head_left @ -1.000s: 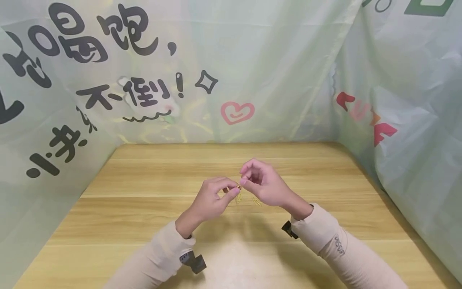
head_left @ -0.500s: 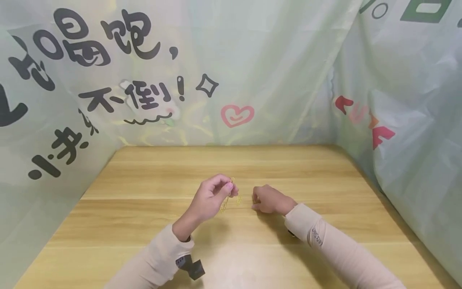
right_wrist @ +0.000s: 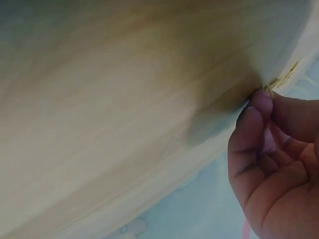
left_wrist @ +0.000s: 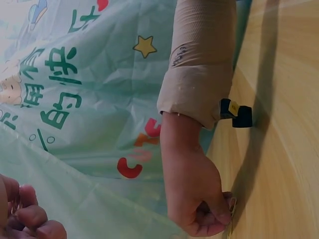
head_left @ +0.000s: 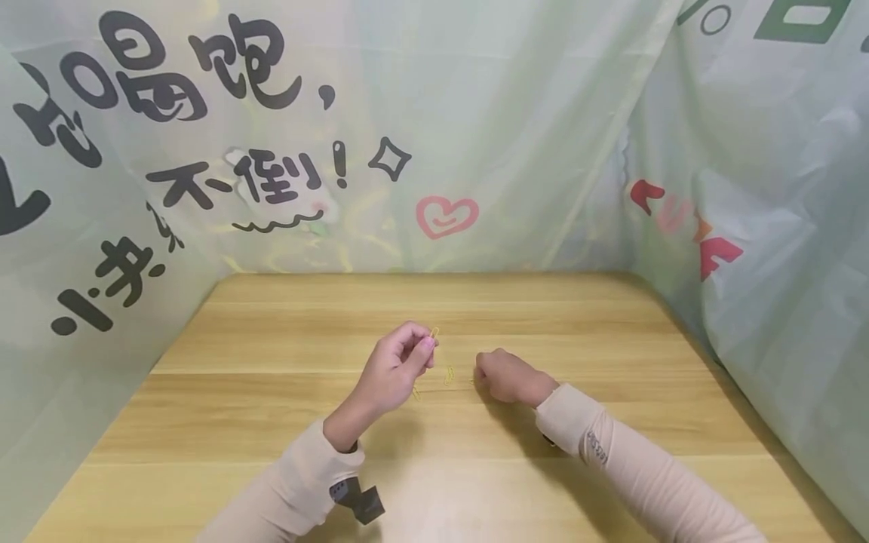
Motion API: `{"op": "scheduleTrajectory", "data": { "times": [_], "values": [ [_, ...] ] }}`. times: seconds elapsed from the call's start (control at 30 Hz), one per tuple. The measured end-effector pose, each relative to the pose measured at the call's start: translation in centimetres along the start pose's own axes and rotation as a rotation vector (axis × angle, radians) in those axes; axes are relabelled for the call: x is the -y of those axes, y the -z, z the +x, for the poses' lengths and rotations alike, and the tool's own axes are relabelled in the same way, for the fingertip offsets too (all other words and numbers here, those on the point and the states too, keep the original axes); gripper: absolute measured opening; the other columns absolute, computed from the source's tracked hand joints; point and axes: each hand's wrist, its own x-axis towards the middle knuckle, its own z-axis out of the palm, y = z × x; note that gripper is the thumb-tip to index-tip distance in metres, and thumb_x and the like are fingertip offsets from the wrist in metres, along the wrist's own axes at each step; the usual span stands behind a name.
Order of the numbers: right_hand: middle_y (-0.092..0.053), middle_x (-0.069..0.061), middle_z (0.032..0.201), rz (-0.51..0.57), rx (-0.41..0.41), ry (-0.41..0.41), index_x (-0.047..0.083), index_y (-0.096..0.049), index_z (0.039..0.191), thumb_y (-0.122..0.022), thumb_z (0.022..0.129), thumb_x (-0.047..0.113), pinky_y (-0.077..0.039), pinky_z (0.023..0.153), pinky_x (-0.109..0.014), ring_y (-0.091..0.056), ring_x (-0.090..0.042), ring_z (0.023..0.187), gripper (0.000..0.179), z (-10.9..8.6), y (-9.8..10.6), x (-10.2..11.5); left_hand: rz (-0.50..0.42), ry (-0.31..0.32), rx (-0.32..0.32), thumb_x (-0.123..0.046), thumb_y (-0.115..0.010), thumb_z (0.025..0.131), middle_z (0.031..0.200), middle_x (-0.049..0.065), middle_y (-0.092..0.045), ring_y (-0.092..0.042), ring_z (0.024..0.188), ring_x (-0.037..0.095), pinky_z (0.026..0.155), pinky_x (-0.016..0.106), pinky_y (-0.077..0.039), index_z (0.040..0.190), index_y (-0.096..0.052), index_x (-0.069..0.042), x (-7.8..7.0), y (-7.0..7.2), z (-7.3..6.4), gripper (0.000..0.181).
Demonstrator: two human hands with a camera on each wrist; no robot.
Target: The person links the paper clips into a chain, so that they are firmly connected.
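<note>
My left hand (head_left: 388, 369) is raised over the middle of the table, and its thumb and fingers pinch a yellow paper clip (head_left: 435, 332). Below that hand another bit of yellow clip (head_left: 417, 393) shows; whether it hangs or lies on the wood I cannot tell. My right hand (head_left: 509, 375) is down at the tabletop. In the right wrist view its thumb and fingertips pinch a thin yellow paper clip (right_wrist: 269, 90), close to more clips (right_wrist: 289, 73) lying on the wood. Between the hands lie yellow paper clips (head_left: 449, 375).
The wooden table (head_left: 271, 422) is bounded behind and at the sides by a pale green printed cloth (head_left: 529, 136). A small black camera (head_left: 357, 501) is strapped at the left wrist.
My right hand has moved away from the left hand and down to the tabletop. The left hand has risen slightly and moved left, bringing its clip upright above the fingertips.
</note>
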Motion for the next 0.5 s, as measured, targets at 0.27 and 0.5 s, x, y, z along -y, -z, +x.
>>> {"op": "scheduleTrajectory", "data": {
  "times": [0.27, 0.5],
  "values": [
    [-0.062, -0.015, 0.089, 0.502, -0.170, 0.047, -0.004, -0.063, 0.104, -0.046, 0.100, -0.002, -0.053, 0.066, -0.034, -0.059, -0.020, 0.072, 0.017, -0.7, 3.2, 1.1, 0.071, -0.007, -0.007, -0.003, -0.051, 0.099, 0.070, 0.002, -0.052, -0.045, 0.057, 0.011, 0.053, 0.023, -0.040, 0.090, -0.058, -0.001, 0.1, 0.0, 0.0, 0.012],
    [-0.058, -0.016, 0.096, 0.914, -0.283, 0.116, -0.006, -0.057, 0.107, -0.042, 0.103, 0.001, -0.057, 0.069, -0.039, -0.066, -0.024, 0.077, 0.017, -2.0, 6.3, 4.2, 0.094, -0.011, -0.009, -0.003, -0.052, 0.098, 0.070, 0.001, -0.054, -0.046, 0.057, 0.011, 0.053, 0.023, -0.041, 0.091, -0.059, 0.000, 0.2, -0.1, 0.1, 0.010]
  ]
}}
